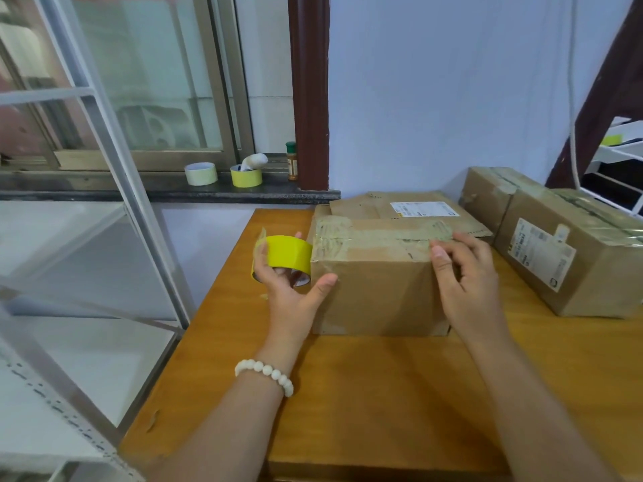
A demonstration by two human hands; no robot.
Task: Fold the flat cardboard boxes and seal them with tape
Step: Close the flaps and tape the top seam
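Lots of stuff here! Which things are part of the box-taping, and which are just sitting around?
In the job: yellow tape roll, held by the left hand; cardboard box, pressed by the right hand; taped box at right, apparently finished.
Lying about: pale tape roll, second yellow roll and spice bottle on the windowsill.

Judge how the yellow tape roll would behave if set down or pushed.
The yellow tape roll is round, so on edge it would probably roll across the table; laid flat it should stay. The left hand holds it alone, so it is likely light.
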